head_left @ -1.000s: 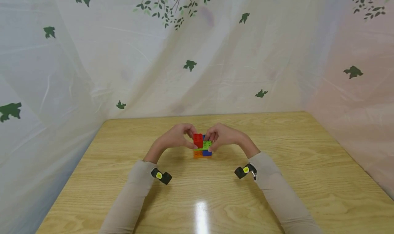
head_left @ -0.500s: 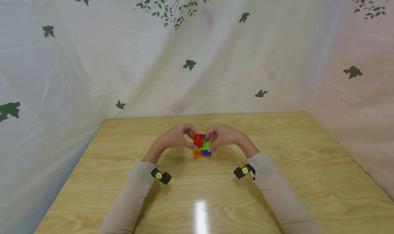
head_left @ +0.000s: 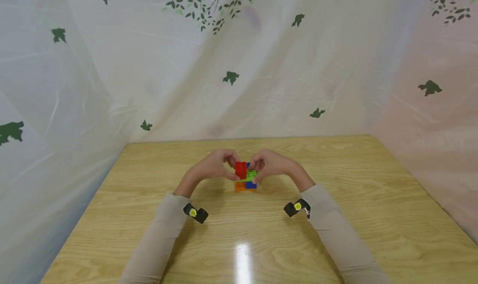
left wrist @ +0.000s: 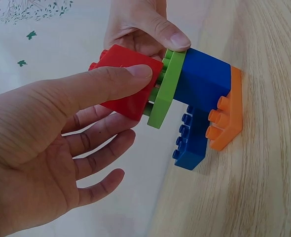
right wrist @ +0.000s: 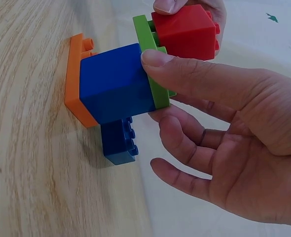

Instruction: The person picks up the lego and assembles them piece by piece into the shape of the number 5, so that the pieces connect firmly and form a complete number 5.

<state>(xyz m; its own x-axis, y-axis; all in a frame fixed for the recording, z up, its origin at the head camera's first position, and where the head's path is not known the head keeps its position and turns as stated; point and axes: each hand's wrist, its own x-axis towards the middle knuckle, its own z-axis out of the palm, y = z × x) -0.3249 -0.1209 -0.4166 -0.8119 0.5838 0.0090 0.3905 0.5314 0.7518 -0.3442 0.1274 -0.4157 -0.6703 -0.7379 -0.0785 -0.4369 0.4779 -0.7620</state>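
Note:
Between thumb and fingers, my left hand (head_left: 213, 166) pinches a red toy building brick (head_left: 240, 169) by its sides. That brick stands over the left half of a thin lime-green brick (left wrist: 166, 94), and green studs show at the seam in the left wrist view. My right hand (head_left: 275, 166) pinches the green brick's right end, thumb on its near edge. Below the green one is a big blue brick (right wrist: 117, 81), seated on a flat orange brick (left wrist: 229, 116) that lies on the table. A second, lower blue brick (right wrist: 120, 143) with studs stands at the back.
The wooden table (head_left: 209, 242) spreads around the bricks. Pale cloth (head_left: 186, 89) with printed green leaves hangs behind it and along both sides. A small black camera (head_left: 196, 213) is strapped at the left wrist, another camera (head_left: 293, 208) at the right.

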